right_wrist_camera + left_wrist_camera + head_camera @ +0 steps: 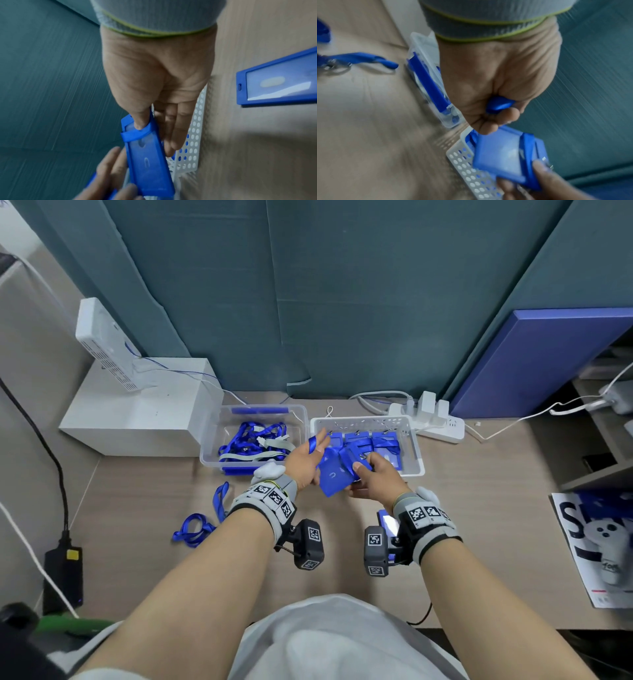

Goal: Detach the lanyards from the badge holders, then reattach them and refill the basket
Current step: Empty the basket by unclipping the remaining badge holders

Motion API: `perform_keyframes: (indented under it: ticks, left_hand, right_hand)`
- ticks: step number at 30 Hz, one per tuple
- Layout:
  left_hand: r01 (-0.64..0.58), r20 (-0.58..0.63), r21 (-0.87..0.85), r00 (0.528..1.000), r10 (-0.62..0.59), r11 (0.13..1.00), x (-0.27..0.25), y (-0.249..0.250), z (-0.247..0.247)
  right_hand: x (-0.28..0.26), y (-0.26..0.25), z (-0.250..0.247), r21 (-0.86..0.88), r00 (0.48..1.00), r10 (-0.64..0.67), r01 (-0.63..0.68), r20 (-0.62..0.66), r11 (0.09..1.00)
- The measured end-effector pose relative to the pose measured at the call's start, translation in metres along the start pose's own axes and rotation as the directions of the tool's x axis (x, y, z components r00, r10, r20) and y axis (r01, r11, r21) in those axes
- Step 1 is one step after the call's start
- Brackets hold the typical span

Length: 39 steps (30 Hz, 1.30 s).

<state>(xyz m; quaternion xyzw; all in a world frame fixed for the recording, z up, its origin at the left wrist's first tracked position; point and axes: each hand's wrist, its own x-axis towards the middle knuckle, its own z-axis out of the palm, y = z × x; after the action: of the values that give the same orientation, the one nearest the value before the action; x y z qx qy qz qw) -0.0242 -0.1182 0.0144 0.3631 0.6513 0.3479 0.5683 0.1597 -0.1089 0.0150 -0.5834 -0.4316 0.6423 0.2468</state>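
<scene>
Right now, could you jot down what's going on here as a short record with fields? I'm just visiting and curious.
Activity: a person handles a blue badge holder with a lanyard strap in front of the white perforated basket
Right hand: grips the holder, thumb on top
Left hand: holds the strap
Basket contents: more blue holders
Clear bin, left of the basket: blue and grey lanyards
On the desk: loose blue lanyard, left; a separate holder lying flat
Behind the basket: white power strip
</scene>
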Motion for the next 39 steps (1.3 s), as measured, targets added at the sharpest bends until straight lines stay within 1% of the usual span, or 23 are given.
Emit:
perform_keyframes:
  ticks: [2, 3, 5, 7, 8, 9, 11, 14, 15, 16, 17, 18, 20, 21, 23, 26, 28, 29, 30, 32, 35, 37, 39]
  left_hand:
    - [0.013, -0.047, 0.089, 0.999, -0.008, 0.996, 0.001, -0.005, 0.001]
    - [0.016, -0.055, 0.129, 0.998, -0.009, 0.991, 0.003, -0.009, 0.001]
    - [0.07, -0.061, 0.184, 0.996, -0.06, 0.98, 0.002, -0.013, -0.002]
    - [0.109, -0.038, 0.208, 0.994, -0.104, 0.972, 0.002, -0.018, -0.005]
    - [0.128, -0.008, 0.216, 0.992, -0.13, 0.968, 0.003, -0.021, -0.005]
    - [0.144, 0.031, 0.211, 0.988, -0.154, 0.967, 0.002, -0.023, -0.004]
    - [0.149, 0.124, 0.167, 0.977, -0.171, 0.975, -0.005, -0.02, -0.003]
    - [0.071, 0.265, 0.184, 0.957, -0.119, 0.98, -0.017, -0.009, -0.003]
    - [0.049, 0.306, 0.149, 0.947, -0.093, 0.988, -0.021, -0.005, -0.002]
    - [0.054, 0.336, 0.08, 0.939, -0.078, 0.995, -0.023, -0.003, -0.002]
    - [0.064, 0.338, 0.009, 0.939, -0.064, 0.998, -0.022, -0.002, -0.002]
    - [0.071, 0.31, -0.053, 0.95, -0.051, 0.996, -0.019, -0.001, -0.002]
    - [0.075, 0.174, -0.133, 0.983, -0.051, 0.988, -0.009, 0.0, -0.003]
    - [0.07, 0.09, -0.127, 0.994, -0.059, 0.989, -0.004, 0.0, -0.004]
    - [0.062, -0.037, -0.013, 0.997, -0.063, 0.998, 0.004, -0.005, -0.008]
    - [0.097, -0.152, 0.161, 0.986, -0.072, 0.982, 0.008, -0.019, -0.015]
    - [0.093, -0.214, 0.204, 0.976, -0.049, 0.975, 0.006, -0.028, -0.018]
    - [0.062, -0.227, 0.199, 0.974, -0.016, 0.978, 0.005, -0.032, -0.019]
    - [0.013, -0.214, 0.177, 0.976, 0.025, 0.984, 0.003, -0.034, -0.019]
    - [-0.065, -0.116, 0.144, 0.99, 0.082, 0.987, 0.0, -0.039, -0.019]
    - [-0.099, 0.038, 0.171, 0.995, 0.094, 0.98, -0.002, -0.043, -0.019]
    - [-0.124, 0.064, 0.203, 0.992, 0.113, 0.971, -0.006, -0.043, -0.019]
    - [-0.186, 0.072, 0.268, 0.982, 0.172, 0.945, -0.01, -0.044, -0.021]
  right_hand:
    - [0.0, -0.003, -0.001, 0.075, 1.0, -0.001, 0.002, -0.007, 0.997]
    - [0.003, -0.002, -0.003, 0.127, 1.0, 0.0, 0.003, -0.027, 0.992]
    - [0.006, -0.002, -0.009, 0.23, 0.995, 0.025, -0.003, -0.096, 0.973]
    - [0.008, -0.003, -0.014, 0.298, 0.985, 0.054, -0.003, -0.164, 0.955]
    - [0.009, -0.003, -0.016, 0.294, 0.98, 0.066, -0.009, -0.187, 0.956]
    - [0.012, -0.001, -0.018, 0.277, 0.976, 0.071, -0.011, -0.208, 0.961]
    - [0.011, -0.002, -0.019, 0.185, 0.973, 0.062, -0.02, -0.224, 0.983]
    - [0.013, 0.003, -0.019, 0.011, 0.973, 0.018, -0.016, -0.232, 1.0]
    - [0.017, 0.009, -0.021, -0.067, 0.973, -0.002, -0.014, -0.231, 0.998]
    - [0.024, 0.019, -0.024, -0.147, 0.976, -0.024, -0.008, -0.216, 0.989]
    - [0.031, 0.028, -0.026, -0.22, 0.98, -0.046, 0.002, -0.196, 0.975]
    - [0.034, 0.031, -0.026, -0.271, 0.984, -0.06, 0.013, -0.168, 0.962]
    - [0.017, 0.015, -0.018, -0.35, 0.989, -0.092, 0.045, -0.118, 0.936]
    - [0.012, 0.009, -0.016, -0.37, 0.99, -0.105, 0.063, -0.094, 0.927]
    - [0.006, 0.005, -0.013, -0.397, 0.992, -0.123, 0.098, -0.038, 0.913]
    - [0.006, 0.005, -0.012, -0.427, 0.991, -0.125, 0.13, 0.038, 0.895]
    - [0.007, 0.007, -0.01, -0.448, 0.99, -0.112, 0.136, 0.08, 0.883]
    - [0.007, 0.007, -0.008, -0.462, 0.99, -0.107, 0.139, 0.093, 0.876]
    - [0.007, 0.007, -0.006, -0.473, 0.989, -0.105, 0.142, 0.103, 0.869]
    - [0.007, 0.009, -0.002, -0.5, 0.988, -0.097, 0.146, 0.122, 0.854]
    - [0.007, 0.01, 0.007, -0.537, 0.982, -0.073, 0.156, 0.172, 0.829]
    - [0.006, 0.011, 0.012, -0.561, 0.982, -0.061, 0.154, 0.181, 0.814]
    - [0.005, 0.009, 0.017, -0.574, 0.98, -0.051, 0.153, 0.191, 0.805]
